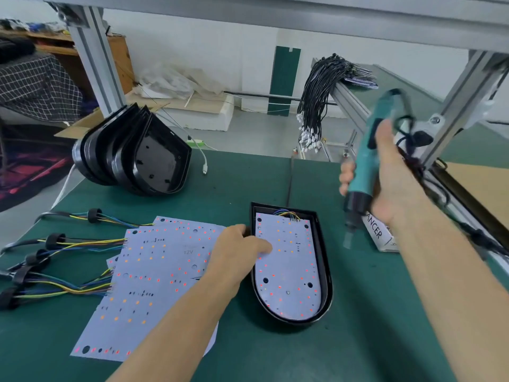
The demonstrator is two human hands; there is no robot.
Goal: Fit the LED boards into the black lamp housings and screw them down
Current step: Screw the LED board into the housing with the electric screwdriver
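A black lamp housing [325, 260] lies on the green table with a white LED board [289, 271] seated inside it, wires at its far end. My left hand [239, 249] rests on the housing's left edge, thumb pressing the board. My right hand [391, 177] grips a teal electric screwdriver [363, 166], held in the air to the right of and above the housing, bit pointing down. A spread of loose LED boards [154, 282] with coloured wires lies to the left.
A stack of empty black housings [137, 155] leans at the table's back left. A bundle of black cables [319, 97] hangs over an aluminium rail at the back right. A white box [377, 232] sits under the screwdriver. Aluminium frame posts stand at both sides.
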